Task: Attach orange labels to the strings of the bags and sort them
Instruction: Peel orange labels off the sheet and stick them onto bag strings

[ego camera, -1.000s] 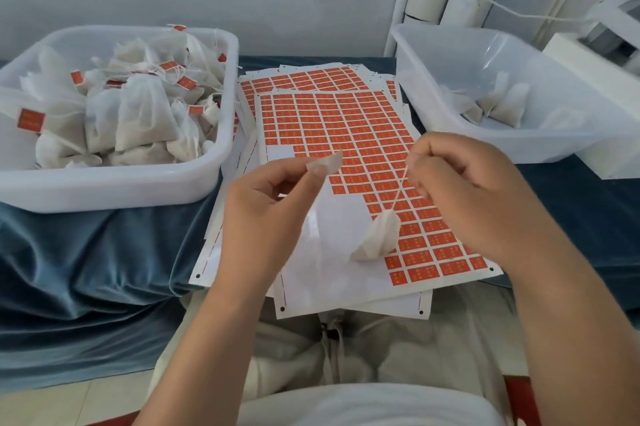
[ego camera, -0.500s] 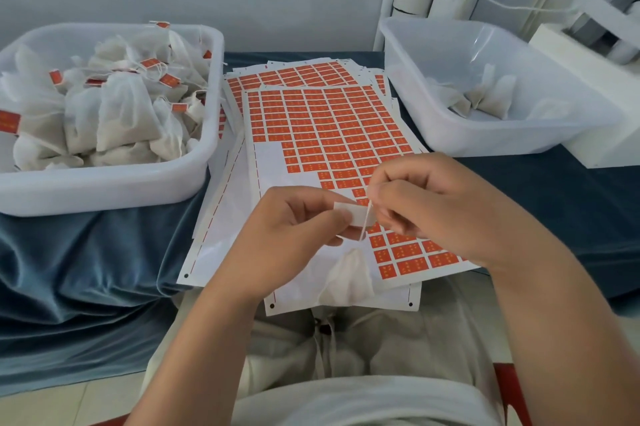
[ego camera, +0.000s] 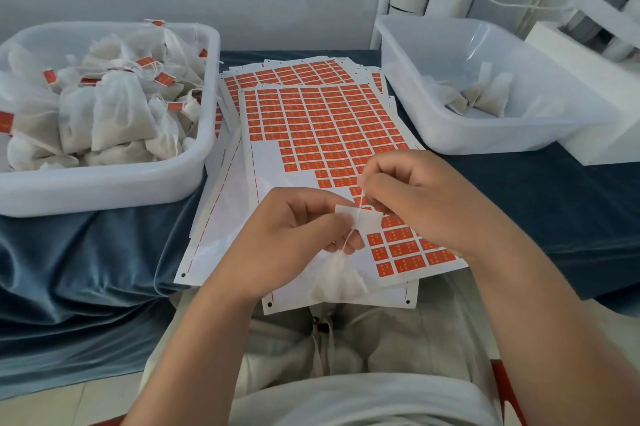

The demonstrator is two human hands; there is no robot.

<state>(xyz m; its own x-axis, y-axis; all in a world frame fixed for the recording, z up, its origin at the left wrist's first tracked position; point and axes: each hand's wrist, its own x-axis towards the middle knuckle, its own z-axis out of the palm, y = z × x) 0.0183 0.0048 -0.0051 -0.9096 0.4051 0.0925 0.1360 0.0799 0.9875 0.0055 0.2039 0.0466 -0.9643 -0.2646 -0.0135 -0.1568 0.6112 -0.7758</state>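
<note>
At the near centre of the scene, above the near edge of the label sheet (ego camera: 329, 127), both hands meet. One second ago they were held apart, the left carrying the label and the right dangling the bag by its string. Now the label (ego camera: 360, 217) lies across the string (ego camera: 347, 241).

The left hand (ego camera: 294, 235) pinches the left end of the label between thumb and forefinger; the remaining fingers are curled under. The right hand (ego camera: 426, 197) pinches the string just above the label, fingers curled tight. Whether the right fingers also touch the right end of the label cannot be told from this view.

The label presents its pale side, a small flat rectangle. The string is thin and white. It runs down from the right hand, across the label, to the gathered neck of the bag (ego camera: 337, 282). The bag is a small pouch of soft white mesh and hangs over the bare backing at the near end of the sheet.

The sheet is glossy white paper with a grid of orange rectangular labels, and lies on a stack of similar sheets. The left tub (ego camera: 104, 186), of white plastic, holds labelled bags (ego camera: 114, 114). The right tub (ego camera: 450, 134), translucent, holds a few plain bags (ego camera: 485, 100). A creased blue cloth (ego camera: 86, 269) covers the table.
</note>
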